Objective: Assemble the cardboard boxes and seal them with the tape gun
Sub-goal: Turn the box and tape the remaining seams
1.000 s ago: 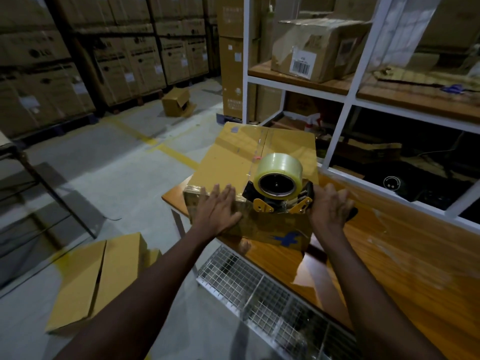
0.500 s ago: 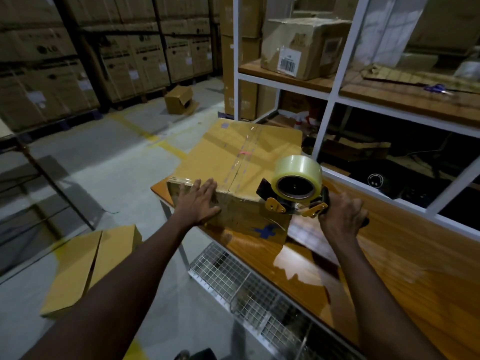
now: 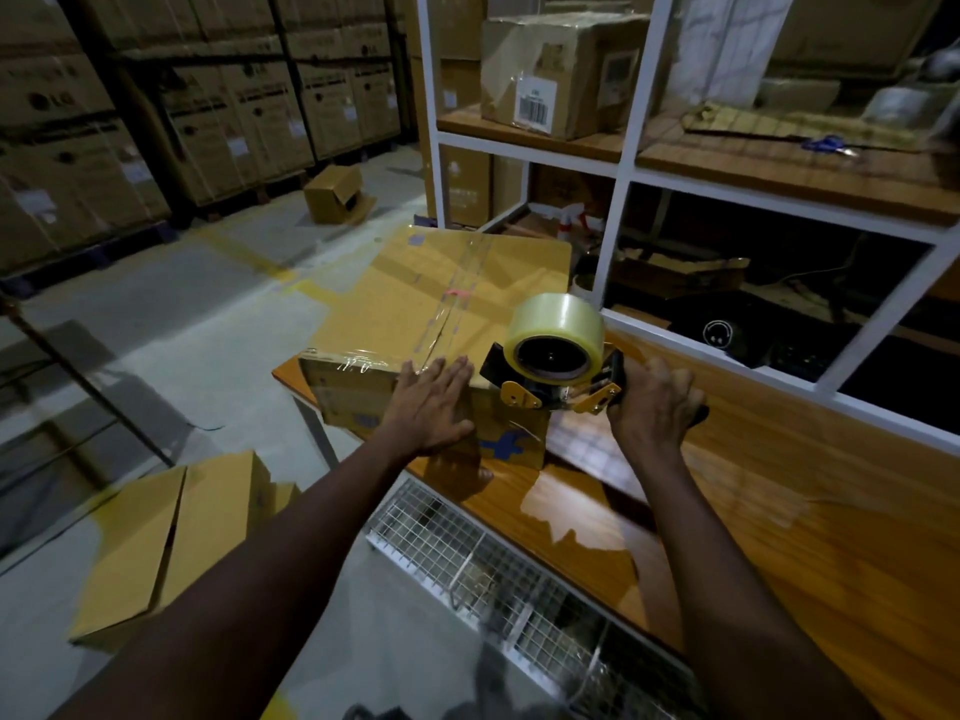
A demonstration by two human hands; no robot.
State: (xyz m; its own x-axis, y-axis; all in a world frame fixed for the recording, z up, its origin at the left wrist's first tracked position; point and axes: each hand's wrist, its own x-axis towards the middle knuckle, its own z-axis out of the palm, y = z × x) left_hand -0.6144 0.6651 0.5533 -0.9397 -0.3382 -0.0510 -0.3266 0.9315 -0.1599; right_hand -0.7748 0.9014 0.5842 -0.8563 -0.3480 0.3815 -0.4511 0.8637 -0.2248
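While left hand (image 3: 431, 407) lies flat, right hand (image 3: 652, 407) grips tape gun (image 3: 556, 368), table (image 3: 779, 501), seemingly warehouse (image 3: 208, 324)

The cardboard box (image 3: 431, 283) is brown, closed and squared up, standing on the left end of the wooden tabletop (image 3: 753, 511); a strip of clear tape (image 3: 460, 293) runs along its top seam, and glossy tape wraps over its near top edge; a blue mark (image 3: 501, 444) shows on its near face, where the left hand (image 3: 428, 407) lies flat; the tape gun (image 3: 524, 397) is black with yellow side plates and carries a fat roll of clear tape (image 3: 556, 324) uppermost; it sits at the box's near right corner, handle gripped by the right hand (image 3: 652, 407); a flattened cardboard box (image 3: 171, 537) lies on the floor (image 3: 208, 356) to the left.
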